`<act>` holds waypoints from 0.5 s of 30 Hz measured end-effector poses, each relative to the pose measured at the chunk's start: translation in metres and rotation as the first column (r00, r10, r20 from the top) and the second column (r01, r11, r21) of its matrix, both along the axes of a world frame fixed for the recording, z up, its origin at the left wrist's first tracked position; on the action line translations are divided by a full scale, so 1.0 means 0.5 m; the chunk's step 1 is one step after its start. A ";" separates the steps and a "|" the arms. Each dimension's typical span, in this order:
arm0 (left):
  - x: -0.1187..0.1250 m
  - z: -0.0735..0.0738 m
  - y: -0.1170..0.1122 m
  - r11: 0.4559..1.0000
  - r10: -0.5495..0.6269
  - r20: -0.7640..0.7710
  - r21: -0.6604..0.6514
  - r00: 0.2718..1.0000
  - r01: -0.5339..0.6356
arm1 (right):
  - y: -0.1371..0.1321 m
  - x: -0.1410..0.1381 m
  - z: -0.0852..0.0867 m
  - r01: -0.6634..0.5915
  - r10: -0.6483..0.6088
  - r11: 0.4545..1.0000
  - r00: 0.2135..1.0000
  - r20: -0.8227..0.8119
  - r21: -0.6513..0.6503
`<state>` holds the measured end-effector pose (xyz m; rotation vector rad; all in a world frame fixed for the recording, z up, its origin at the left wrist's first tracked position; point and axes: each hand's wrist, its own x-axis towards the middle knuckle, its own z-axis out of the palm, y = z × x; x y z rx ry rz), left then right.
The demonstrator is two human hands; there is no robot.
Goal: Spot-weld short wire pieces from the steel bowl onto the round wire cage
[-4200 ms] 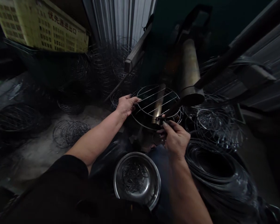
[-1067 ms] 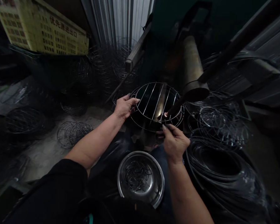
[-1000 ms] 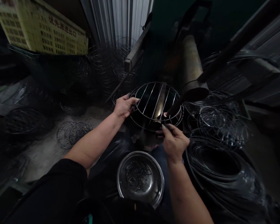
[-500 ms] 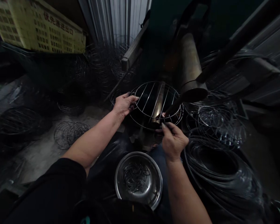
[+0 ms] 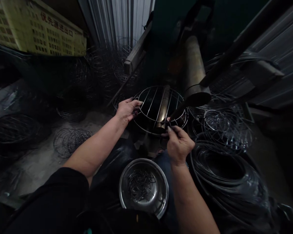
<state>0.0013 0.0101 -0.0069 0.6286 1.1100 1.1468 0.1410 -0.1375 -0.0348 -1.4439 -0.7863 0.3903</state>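
Note:
A round wire rack (image 5: 151, 104) with straight cross wires lies level in front of me, between a lower metal bar (image 5: 163, 110) and a slanting upper rod (image 5: 179, 112). My left hand (image 5: 128, 110) pinches its left rim between thumb and fingers. At the near rim, my right hand (image 5: 179, 143) has thumb and forefinger closed on what looks like a small piece of wire, mostly hidden by the fingers. A small orange-bright spot shows at the rod's tip, just above those fingertips. Below, a steel bowl (image 5: 162, 195) holds many short bent wire pieces (image 5: 140, 185).
A thick cylinder (image 5: 196, 71) overhangs the rack on the right. Wire coils (image 5: 217, 172) and wire rings (image 5: 224, 126) lie at the right. More wire rings (image 5: 70, 139) rest on the left floor. A yellow crate (image 5: 48, 32) stands at upper left, near a wooden beam (image 5: 136, 48).
The whole view has shifted slightly, moving the scene a little to the left. Both hands keep their places on the rack, and the bright spot still shows at the rod's tip.

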 end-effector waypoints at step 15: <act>-0.001 -0.003 -0.008 0.999 0.001 -0.064 -0.048 0.998 -0.004 | -0.014 0.013 0.007 -0.035 0.035 0.999 0.999 0.028 0.000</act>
